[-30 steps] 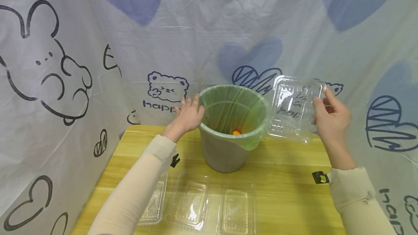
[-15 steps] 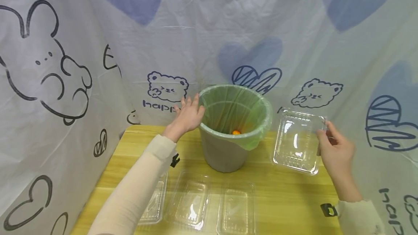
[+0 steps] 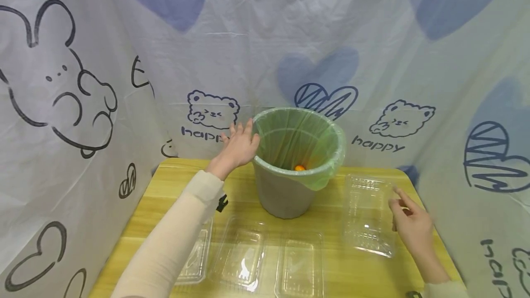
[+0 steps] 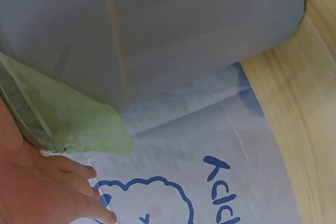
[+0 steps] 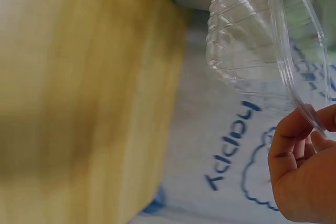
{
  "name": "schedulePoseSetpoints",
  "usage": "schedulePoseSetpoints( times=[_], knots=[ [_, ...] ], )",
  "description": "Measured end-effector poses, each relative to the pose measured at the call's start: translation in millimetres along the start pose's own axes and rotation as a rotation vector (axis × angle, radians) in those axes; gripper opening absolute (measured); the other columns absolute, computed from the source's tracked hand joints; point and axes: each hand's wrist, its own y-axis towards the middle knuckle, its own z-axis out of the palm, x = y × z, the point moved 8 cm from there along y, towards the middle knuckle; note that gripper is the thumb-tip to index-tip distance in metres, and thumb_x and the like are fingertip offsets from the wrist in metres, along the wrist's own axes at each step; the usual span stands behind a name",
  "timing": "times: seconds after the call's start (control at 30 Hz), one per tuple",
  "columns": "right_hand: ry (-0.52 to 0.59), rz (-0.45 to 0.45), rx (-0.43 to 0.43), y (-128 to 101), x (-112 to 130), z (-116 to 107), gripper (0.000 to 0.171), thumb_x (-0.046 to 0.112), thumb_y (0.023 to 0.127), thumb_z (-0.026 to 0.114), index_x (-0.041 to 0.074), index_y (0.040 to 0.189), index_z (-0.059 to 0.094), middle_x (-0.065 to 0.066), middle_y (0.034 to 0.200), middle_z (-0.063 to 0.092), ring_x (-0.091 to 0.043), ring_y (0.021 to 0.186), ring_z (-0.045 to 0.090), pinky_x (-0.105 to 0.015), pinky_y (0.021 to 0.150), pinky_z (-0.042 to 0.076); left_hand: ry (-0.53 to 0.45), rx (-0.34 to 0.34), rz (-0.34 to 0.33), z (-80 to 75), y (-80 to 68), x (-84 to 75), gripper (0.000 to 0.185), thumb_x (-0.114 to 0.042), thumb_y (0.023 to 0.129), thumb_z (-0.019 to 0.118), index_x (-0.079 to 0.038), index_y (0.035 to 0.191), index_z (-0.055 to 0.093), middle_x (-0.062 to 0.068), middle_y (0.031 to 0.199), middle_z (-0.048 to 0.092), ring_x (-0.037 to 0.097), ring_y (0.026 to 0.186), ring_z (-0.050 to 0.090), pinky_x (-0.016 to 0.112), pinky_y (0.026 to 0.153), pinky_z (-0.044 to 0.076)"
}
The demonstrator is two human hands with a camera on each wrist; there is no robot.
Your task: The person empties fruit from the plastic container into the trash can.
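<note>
My right hand (image 3: pixel 414 224) pinches the rim of a clear plastic food container (image 3: pixel 368 215) at the right of the table. In the right wrist view, thumb and fingers hold the rim of the container (image 5: pixel 244 30), whose ribbed side faces the camera. My left hand (image 3: pixel 238 145) rests at the left rim of a grey trash bin (image 3: pixel 283 197), its fingers spread. A green bag (image 3: pixel 294 137) lines the bin and folds over the rim. Deep inside shows a small orange thing (image 3: pixel 300 168), mostly hidden. The left wrist view has the left hand (image 4: pixel 47 187) beside the bag's edge.
Several clear containers, among them a middle one (image 3: pixel 240 259) and a right one (image 3: pixel 300 266), lie along the near side of the wooden table (image 3: pixel 356 275). A printed cloth (image 3: pixel 265 36) hangs behind and at both sides.
My right hand has brought the container down from beside the bin's rim to low over the table at the right, tilting it flatter. The left hand and bin have stayed put.
</note>
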Motion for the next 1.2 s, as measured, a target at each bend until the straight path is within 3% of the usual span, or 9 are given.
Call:
schedulePoseSetpoints(
  times=[0.1, 0.2, 0.3, 0.43, 0.63, 0.8, 1.03, 1.2],
  knots=[
    [-0.055, 0.007, 0.047, -6, -14, 8, 0.048, 0.035, 0.105, 0.064, 0.019, 0.15, 0.061, 0.034, 0.086, 0.061, -0.01, 0.048, 0.056, -0.025, 0.042, 0.045, 0.01, 0.005, -0.003, -0.1, -0.2, 0.0, 0.07, -0.041, 0.111, 0.025, -0.008, 0.17, 0.007, 0.031, 0.173, 0.006, 0.052, 0.16, -0.009, 0.072, 0.126, -0.015],
    [-0.097, 0.027, 0.071, -10, -27, 14, 0.048, 0.033, 0.104, 0.065, 0.015, 0.148, 0.062, 0.033, 0.084, 0.063, -0.009, 0.047, 0.056, -0.024, 0.042, 0.046, 0.017, 0.004, -0.001, -0.4, -0.1, -0.3, 0.069, -0.041, 0.111, 0.025, -0.008, 0.17, 0.007, 0.031, 0.173, 0.006, 0.052, 0.16, -0.009, 0.073, 0.126, -0.014],
    [-0.13, 0.059, 0.103, -14, -41, 21, 0.048, 0.03, 0.103, 0.065, 0.011, 0.148, 0.062, 0.007, 0.097, 0.077, -0.008, 0.048, 0.057, -0.024, 0.044, 0.048, 0.016, 0.002, 0.001, -0.4, -0.1, -0.6, 0.069, -0.041, 0.111, 0.024, -0.008, 0.17, 0.007, 0.031, 0.173, 0.006, 0.051, 0.161, -0.009, 0.073, 0.126, -0.014],
    [-0.159, 0.08, 0.156, -22, -56, 30, 0.05, 0.026, 0.104, 0.063, 0.005, 0.148, 0.059, -0.025, 0.118, 0.074, -0.008, 0.051, 0.059, -0.025, 0.044, 0.05, 0.013, -0.001, 0.0, -0.2, 0.5, -0.2, 0.069, -0.042, 0.112, 0.025, -0.009, 0.17, 0.007, 0.03, 0.173, 0.006, 0.051, 0.161, -0.008, 0.072, 0.126, -0.014],
    [-0.151, 0.075, 0.223, -29, -73, 40, 0.049, 0.021, 0.104, 0.064, 0.001, 0.149, 0.056, -0.025, 0.113, 0.075, -0.009, 0.047, 0.054, -0.025, 0.041, 0.049, 0.017, -0.008, 0.002, -0.1, 0.7, 0.0, 0.069, -0.042, 0.112, 0.025, -0.009, 0.17, 0.008, 0.031, 0.173, 0.009, 0.052, 0.161, -0.008, 0.072, 0.127, -0.013],
    [-0.148, 0.112, 0.285, -34, -87, 47, 0.05, 0.021, 0.105, 0.062, 0.003, 0.151, 0.053, -0.021, 0.113, 0.074, -0.008, 0.047, 0.05, -0.025, 0.043, 0.051, 0.016, -0.007, 0.001, 0.5, 0.5, 0.5, 0.07, -0.042, 0.111, 0.025, -0.009, 0.17, 0.008, 0.031, 0.173, 0.008, 0.052, 0.16, -0.008, 0.072, 0.127, -0.014],
    [-0.139, 0.14, 0.357, -40, -100, 55, 0.055, 0.02, 0.106, 0.059, -0.006, 0.153, 0.046, -0.024, 0.115, 0.071, -0.008, 0.049, 0.051, -0.024, 0.046, 0.051, 0.017, -0.004, 0.0, 0.5, 0.7, 1.5, 0.07, -0.042, 0.111, 0.024, -0.009, 0.17, 0.007, 0.031, 0.173, 0.008, 0.052, 0.16, -0.009, 0.072, 0.126, -0.014],
    [-0.125, 0.193, 0.381, -44, -108, 59, 0.056, 0.02, 0.106, 0.057, -0.006, 0.155, 0.044, -0.021, 0.113, 0.071, -0.008, 0.052, 0.051, -0.023, 0.047, 0.051, 0.019, -0.004, 0.001, 0.1, 0.4, 0.7, 0.069, -0.041, 0.111, 0.025, -0.008, 0.17, 0.008, 0.032, 0.173, 0.008, 0.052, 0.16, -0.009, 0.072, 0.126, -0.014]
  ],
)
